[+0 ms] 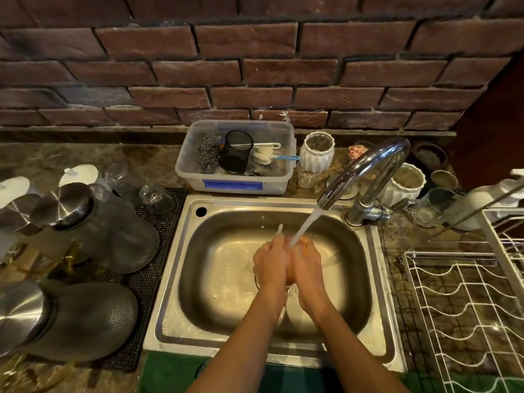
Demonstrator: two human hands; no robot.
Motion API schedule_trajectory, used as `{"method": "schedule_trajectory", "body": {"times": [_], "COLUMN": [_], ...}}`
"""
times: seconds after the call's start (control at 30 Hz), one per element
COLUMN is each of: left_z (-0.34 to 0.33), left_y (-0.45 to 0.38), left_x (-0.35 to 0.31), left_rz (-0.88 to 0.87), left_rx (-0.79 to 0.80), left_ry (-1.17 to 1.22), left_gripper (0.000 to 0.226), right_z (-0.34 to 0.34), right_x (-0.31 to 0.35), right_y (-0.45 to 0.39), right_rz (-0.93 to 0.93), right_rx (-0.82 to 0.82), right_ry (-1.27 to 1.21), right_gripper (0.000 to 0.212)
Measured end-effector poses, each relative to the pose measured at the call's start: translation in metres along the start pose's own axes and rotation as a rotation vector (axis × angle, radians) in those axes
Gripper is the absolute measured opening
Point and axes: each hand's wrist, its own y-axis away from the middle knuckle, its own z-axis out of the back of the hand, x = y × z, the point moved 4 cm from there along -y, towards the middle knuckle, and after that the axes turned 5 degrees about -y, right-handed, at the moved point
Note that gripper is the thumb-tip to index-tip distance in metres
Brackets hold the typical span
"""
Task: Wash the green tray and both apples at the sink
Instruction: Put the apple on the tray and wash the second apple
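An orange-toned apple (304,245), mostly hidden, is clasped between the left hand (270,262) and the right hand (307,265), fingers curled round it, over the middle of the steel sink (175,279). It is struck by the water stream (304,225) from the chrome faucet (365,171) at two o'clock. A clear plastic tub (235,182) of scrubbers is seen at twelve o'clock on the surface (85,157), a white wire rack (465,307) at three o'clock.

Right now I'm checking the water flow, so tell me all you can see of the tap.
The tap is shiny chrome metal, a tall curved gooseneck. Its base stands on the sink rim at the back right corner, with a small side lever. The spout arches left over the basin. It is on: a white stream slants down onto the hands. Nothing else touches it.
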Motion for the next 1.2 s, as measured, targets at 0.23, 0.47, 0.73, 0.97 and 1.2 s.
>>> {"method": "schedule_trajectory", "body": {"times": [0.23,0.47,0.73,0.97,1.2], "left_z": [-0.001,0.003,0.001,0.004,0.003], "left_y": [0.011,0.002,-0.006,-0.002,-0.001], "left_x": [-0.006,-0.005,-0.021,-0.009,0.006], "left_rz": [-0.43,-0.664,-0.245,-0.161,-0.599], "left_rx": [-0.092,0.001,-0.033,-0.034,-0.002], "left_ry": [-0.407,-0.611,-0.168,-0.158,-0.629], "left_gripper": [0.031,0.026,0.028,0.029,0.033], "right_z": [0.001,-0.002,-0.012,-0.011,-0.001], "right_x": [0.007,0.0,0.011,0.007,-0.011], "right_y": [-0.007,-0.006,-0.005,0.001,-0.011], "right_rz": [-0.261,-0.506,0.069,0.111,-0.325], "right_rx": [0.024,0.028,-0.006,-0.024,0.035], "right_ry": [-0.206,-0.445,0.142,0.152,-0.073], "right_gripper": [0.034,0.039,0.021,0.019,0.034]}}
